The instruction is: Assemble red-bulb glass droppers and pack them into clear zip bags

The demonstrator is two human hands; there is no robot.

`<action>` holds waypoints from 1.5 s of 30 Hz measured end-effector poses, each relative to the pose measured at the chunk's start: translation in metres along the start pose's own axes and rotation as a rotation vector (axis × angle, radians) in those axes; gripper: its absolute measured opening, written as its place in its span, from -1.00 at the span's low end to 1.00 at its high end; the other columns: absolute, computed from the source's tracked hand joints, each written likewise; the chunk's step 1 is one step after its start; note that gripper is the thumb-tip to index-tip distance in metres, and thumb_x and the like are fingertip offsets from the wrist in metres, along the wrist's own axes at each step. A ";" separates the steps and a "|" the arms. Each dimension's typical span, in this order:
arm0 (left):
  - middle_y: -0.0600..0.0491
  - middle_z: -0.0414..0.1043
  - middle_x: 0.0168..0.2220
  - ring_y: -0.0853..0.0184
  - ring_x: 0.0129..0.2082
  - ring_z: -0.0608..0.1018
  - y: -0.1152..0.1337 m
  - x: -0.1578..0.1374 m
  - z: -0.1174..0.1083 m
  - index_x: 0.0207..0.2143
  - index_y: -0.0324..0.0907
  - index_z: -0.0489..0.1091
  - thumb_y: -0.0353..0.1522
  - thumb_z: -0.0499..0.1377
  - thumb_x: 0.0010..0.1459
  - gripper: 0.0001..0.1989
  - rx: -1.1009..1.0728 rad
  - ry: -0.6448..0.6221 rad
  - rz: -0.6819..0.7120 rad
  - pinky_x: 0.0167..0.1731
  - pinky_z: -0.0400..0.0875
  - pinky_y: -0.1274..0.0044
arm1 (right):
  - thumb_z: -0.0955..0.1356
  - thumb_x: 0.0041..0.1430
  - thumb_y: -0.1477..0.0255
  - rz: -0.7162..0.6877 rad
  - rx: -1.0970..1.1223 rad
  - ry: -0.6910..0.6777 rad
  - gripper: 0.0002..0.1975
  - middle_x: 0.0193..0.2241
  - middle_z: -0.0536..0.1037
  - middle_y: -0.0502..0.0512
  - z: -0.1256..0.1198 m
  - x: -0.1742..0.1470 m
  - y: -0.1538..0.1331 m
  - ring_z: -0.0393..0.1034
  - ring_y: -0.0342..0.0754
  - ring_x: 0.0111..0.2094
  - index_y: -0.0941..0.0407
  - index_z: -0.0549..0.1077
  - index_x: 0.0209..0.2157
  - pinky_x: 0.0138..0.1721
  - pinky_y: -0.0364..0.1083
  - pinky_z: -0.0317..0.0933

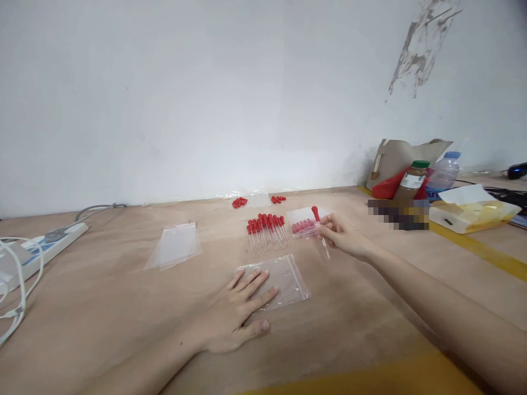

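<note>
My left hand (242, 307) lies flat with spread fingers on a clear zip bag (286, 280) near the middle of the table. Between the fingertips of my right hand (337, 235) is a glass dropper (323, 240), tilted, its red rubber bulb at the top. Just left of that hand rests another zip bag (307, 214) with several pink-red bulbs showing in it. A row of several red-bulbed droppers (265, 226) lies on the table beyond my left hand, bulbs toward the wall.
Loose red bulbs (239, 202) lie near the wall on clear plastic. Flat zip bags (177, 246) are stacked at left, beside a power strip (53, 247) with white cables. Bottles (413, 181), a beige bag (405, 156) and a yellow tissue pack (473, 214) stand at right.
</note>
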State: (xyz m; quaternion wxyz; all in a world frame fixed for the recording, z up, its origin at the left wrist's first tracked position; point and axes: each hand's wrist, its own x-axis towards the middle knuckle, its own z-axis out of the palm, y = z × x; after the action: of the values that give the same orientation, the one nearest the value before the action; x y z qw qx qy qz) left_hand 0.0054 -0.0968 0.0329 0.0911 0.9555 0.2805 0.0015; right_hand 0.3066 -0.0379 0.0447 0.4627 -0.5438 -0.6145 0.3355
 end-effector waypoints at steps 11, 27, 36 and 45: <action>0.01 0.12 0.12 0.23 0.11 0.19 -0.014 -0.003 0.007 0.07 -0.06 0.16 -0.26 -0.01 0.18 -0.61 -0.188 0.308 -0.114 0.06 0.15 0.33 | 0.42 -0.25 0.36 0.119 0.494 0.221 -0.12 -0.64 0.35 -0.19 0.022 -0.032 0.029 0.30 -0.18 -0.64 0.03 -0.16 0.05 -0.60 -0.17 0.24; 0.02 0.14 0.12 0.22 0.10 0.21 -0.016 -0.001 0.012 0.10 -0.04 0.12 -0.24 0.01 0.16 -0.57 -0.184 0.288 -0.099 0.05 0.16 0.30 | 0.42 -0.20 0.26 0.113 0.580 0.217 -0.29 -0.57 0.42 -0.14 0.042 -0.034 0.029 0.35 -0.18 -0.61 0.04 -0.06 -0.09 -0.55 -0.15 0.31; 0.03 0.14 0.12 0.23 0.11 0.19 -0.014 -0.001 0.009 0.13 -0.04 0.06 -0.24 0.00 0.17 -0.54 -0.175 0.272 -0.107 0.06 0.14 0.31 | 0.35 -0.06 0.23 0.221 0.575 -0.138 -0.67 -0.48 0.43 -0.03 0.038 -0.044 0.023 0.40 -0.16 -0.49 0.08 0.16 -0.36 -0.39 -0.10 0.29; 0.04 0.12 0.13 0.23 0.12 0.17 -0.015 -0.001 0.009 0.15 -0.03 0.00 -0.24 -0.01 0.17 -0.51 -0.179 0.260 -0.113 0.07 0.12 0.31 | 0.41 -0.12 0.40 -0.039 0.387 -0.427 -0.78 -0.40 0.39 -0.02 0.026 -0.043 0.022 0.27 -0.25 -0.44 0.16 0.30 -0.46 -0.43 -0.23 0.15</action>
State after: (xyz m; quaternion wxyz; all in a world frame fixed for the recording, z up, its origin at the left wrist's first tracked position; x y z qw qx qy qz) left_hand -0.0028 -0.0869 0.0215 0.1390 0.9180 0.3421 0.1448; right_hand 0.2896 -0.0732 0.0066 0.4244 -0.3506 -0.6328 0.5445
